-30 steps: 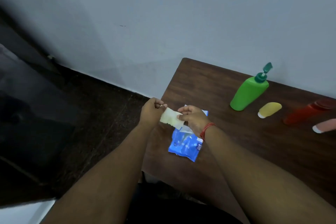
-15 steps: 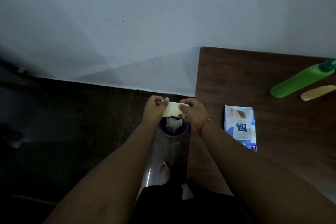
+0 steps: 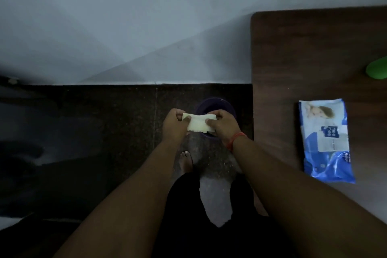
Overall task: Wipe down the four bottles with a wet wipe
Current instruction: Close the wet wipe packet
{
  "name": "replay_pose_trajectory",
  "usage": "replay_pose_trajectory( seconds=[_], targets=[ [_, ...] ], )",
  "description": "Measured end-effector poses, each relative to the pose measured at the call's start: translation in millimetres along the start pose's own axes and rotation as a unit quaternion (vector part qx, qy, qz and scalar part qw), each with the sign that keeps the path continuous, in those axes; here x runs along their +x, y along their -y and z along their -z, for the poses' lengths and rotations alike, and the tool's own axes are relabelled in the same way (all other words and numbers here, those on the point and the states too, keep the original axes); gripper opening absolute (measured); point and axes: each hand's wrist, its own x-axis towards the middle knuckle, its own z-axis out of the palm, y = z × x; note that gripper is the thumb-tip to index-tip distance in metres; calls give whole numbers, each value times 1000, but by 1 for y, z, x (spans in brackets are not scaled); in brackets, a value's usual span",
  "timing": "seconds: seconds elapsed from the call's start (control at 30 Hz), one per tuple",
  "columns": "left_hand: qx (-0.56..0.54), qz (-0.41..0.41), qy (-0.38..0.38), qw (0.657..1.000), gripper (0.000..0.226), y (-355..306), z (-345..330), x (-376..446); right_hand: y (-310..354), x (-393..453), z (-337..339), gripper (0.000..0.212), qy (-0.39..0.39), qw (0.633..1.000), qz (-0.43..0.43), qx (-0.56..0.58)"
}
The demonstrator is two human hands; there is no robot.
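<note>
Change: view has swung further left since half a second ago; wipe pack now sits at the right edge of the frame, and only a sliver of the green bottle [image 3: 378, 68] shows at upper right. Yellow bottle gone from view.
Hands: left hand [image 3: 174, 126] and right hand [image 3: 223, 128] both closed in a pinch on opposite ends of the wet wipe [image 3: 198, 124], holding it stretched flat between them, mid-frame.
Wipe location: over the floor, off the surface [image 3: 297, 52], directly above a dark purple bin [image 3: 215, 104] that the right hand partly hides.
Pack: blue wipe pack [image 3: 326, 140] lies flat on the surface, right of frame, well apart from the hands.
Handling: wipe looks thin, limp, damp; near weightless, will sag or fold on itself if one end is let go. Probably best bunched into the palm or wrapped over fingertips before wiping, not held by corners.
Bottles: green one looks like smooth plastic, likely slick when wet; steady it by the body with the free hand.
Progress: no bottle being wiped yet, going by this view.
</note>
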Motion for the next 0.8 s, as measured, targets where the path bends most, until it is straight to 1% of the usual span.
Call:
replay_pose_trajectory(
  seconds=[0.1,0.17,0.2,0.27,0.33,0.4,0.43,0.5,0.53,0.63,0.67,0.73,0.77,0.8],
  targets=[
    [30,0,38,999,10,16,2,35,-10,18,-21,17,-37,998,-40,40],
    [55,-2,66,996,12,26,1,59,-18,33,-36,26,-60,995,-58,58],
    [59,2,77,995,14,32,-1,72,-24,43,-43,29,-74,994,-62,54],
    [69,14,95,993,17,46,-8,98,-39,67,-57,28,-99,992,-69,28],
    [78,27,109,991,14,65,-21,125,-59,93,-69,28,-117,989,-87,9],
    [85,40,124,988,6,90,-39,153,-86,123,-76,30,-135,986,-101,-8],
    [81,46,127,988,8,104,-51,167,-98,139,-78,30,-147,983,-108,-11],
    [81,60,134,986,21,131,-78,193,-127,174,-82,29,-168,978,-122,-14],
    [88,67,137,984,23,144,-93,204,-141,190,-83,31,-177,976,-127,-14],
    [104,79,154,979,12,178,-138,238,-187,246,-79,37,-202,969,-143,-5],
    [104,80,165,978,12,187,-154,249,-203,264,-77,37,-211,966,-149,6],
    [110,74,179,975,10,208,-184,273,-227,293,-73,35,-210,962,-172,31],
    [109,71,183,975,6,216,-197,283,-238,306,-72,36,-206,961,-181,37],
    [108,71,187,974,7,223,-208,292,-249,320,-72,39,-203,962,-179,37]
  ],
)
